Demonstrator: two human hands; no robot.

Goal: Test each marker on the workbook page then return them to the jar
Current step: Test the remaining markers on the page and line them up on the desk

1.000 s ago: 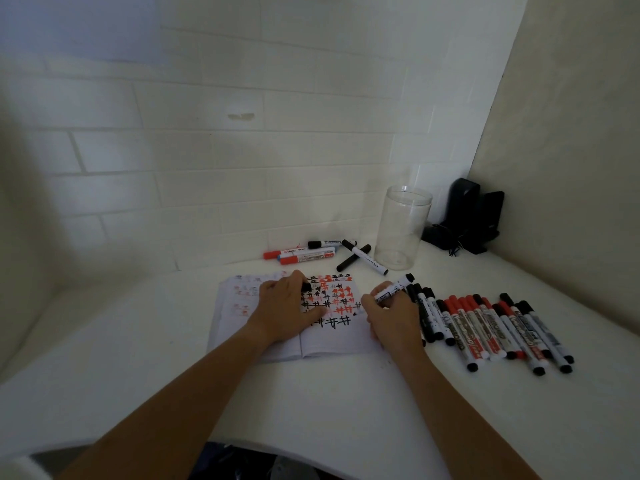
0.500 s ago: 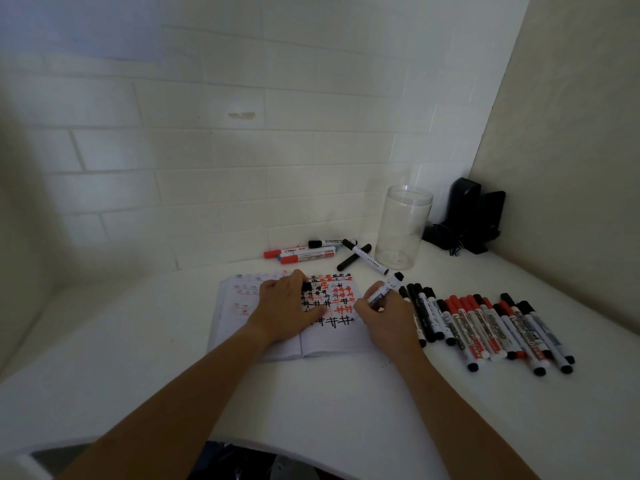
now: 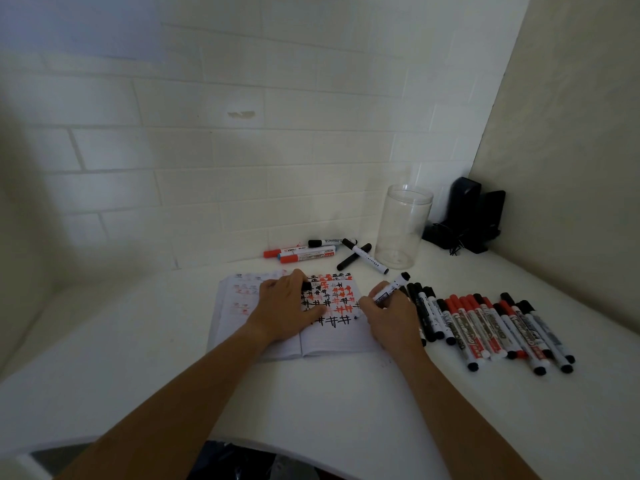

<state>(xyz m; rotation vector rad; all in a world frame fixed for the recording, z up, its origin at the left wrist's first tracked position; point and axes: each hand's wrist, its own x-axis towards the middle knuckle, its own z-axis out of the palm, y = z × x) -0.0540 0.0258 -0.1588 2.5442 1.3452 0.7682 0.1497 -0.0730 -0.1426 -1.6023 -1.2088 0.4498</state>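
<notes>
White curved tabletop (image 3: pixel 346 403) carried open paper workbook (image 3: pixel 332 341) centre, clear plastic jar (image 3: pixel 401 230) far right, red-and-black marker row (image 3: pixel 491 327) right, loose markers (image 3: pixel 322 251) far.

Clear glossy plastic jar (image 3: pixel 403 226), matt paper workbook (image 3: pixel 332 337), smooth white table (image 3: pixel 311 400)

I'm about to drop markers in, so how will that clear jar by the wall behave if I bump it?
The clear jar looks tall, narrow and empty, so it probably tips easily. Its thin transparent wall suggests light plastic, likely to slide on the smooth white table.
</notes>
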